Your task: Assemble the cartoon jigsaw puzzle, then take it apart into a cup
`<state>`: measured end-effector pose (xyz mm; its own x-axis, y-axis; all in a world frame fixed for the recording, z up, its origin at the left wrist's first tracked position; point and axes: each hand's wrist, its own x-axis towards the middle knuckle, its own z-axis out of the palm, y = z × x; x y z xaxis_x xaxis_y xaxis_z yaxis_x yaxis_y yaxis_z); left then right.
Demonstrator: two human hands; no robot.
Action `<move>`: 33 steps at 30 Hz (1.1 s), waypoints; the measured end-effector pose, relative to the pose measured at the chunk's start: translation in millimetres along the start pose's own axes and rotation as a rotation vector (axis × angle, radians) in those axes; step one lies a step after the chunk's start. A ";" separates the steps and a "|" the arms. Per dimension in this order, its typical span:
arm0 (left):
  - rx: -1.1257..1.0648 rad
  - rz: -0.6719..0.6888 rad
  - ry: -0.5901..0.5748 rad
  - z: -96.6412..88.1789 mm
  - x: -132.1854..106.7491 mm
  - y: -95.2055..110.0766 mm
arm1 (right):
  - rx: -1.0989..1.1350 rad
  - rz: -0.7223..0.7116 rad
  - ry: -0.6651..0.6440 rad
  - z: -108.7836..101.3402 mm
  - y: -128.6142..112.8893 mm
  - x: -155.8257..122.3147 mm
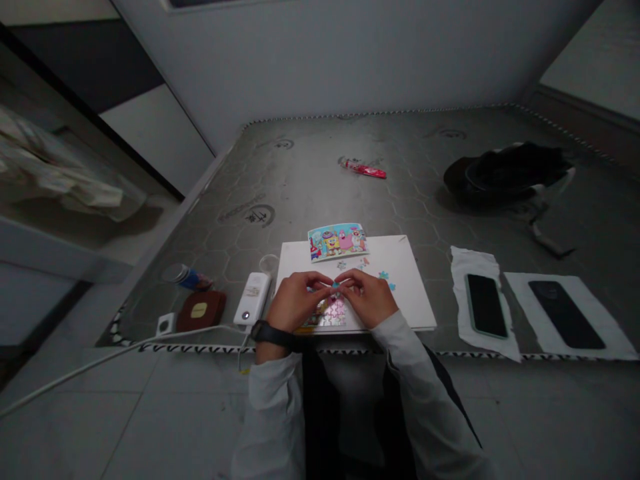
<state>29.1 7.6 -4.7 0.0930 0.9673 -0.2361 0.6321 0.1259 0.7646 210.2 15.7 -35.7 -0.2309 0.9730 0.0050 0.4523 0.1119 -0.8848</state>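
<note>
My left hand (299,300), with a dark band on the wrist, and my right hand (369,295) meet fingertip to fingertip over a white board (415,293). Between their pinched fingers shows a small teal jigsaw piece (336,285). Just below the fingers lies a partly joined jigsaw puzzle (334,312) with pink and yellow areas; my left hand hides part of it. Loose blue jigsaw pieces (384,275) rest to the right of my right hand. A colourful cartoon picture card (338,242) lies at the board's far edge.
On the left are a white power bank (253,299) with a cable, a brown case (201,311) and a blue can-like container (190,277). Two phones, one green-edged (486,305) and one black (566,313), lie at right. Farther back are a red packet (365,169) and a dark bag (510,175).
</note>
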 end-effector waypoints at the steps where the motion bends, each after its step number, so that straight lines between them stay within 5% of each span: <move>1: -0.003 -0.015 0.007 0.2 0.4 -0.6 | 0.003 0.004 0.004 0.5 0.4 0.2; 10: 0.021 -0.004 0.047 -2.3 -0.7 2.2 | 0.092 0.017 0.037 -7.4 6.9 1.0; 16: 0.179 -0.087 0.215 -7.1 -0.3 -2.8 | -0.126 0.135 0.221 -60.8 26.2 -2.7; 23: 0.250 -0.133 0.233 -6.7 0.5 -3.3 | -0.314 0.264 0.235 -104.1 59.3 -17.3; 28: 0.287 -0.158 0.243 -6.3 -0.2 -2.4 | -0.392 0.422 0.130 -113.2 75.5 -16.3; 33: 0.309 -0.160 0.243 -6.3 0.2 -2.4 | -0.482 0.461 0.128 -107.8 66.5 -17.5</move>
<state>22.7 8.9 -2.8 -0.1862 0.9692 -0.1610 0.8279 0.2430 0.5056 337.2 27.9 -44.4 0.1678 0.9556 -0.2420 0.8202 -0.2715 -0.5035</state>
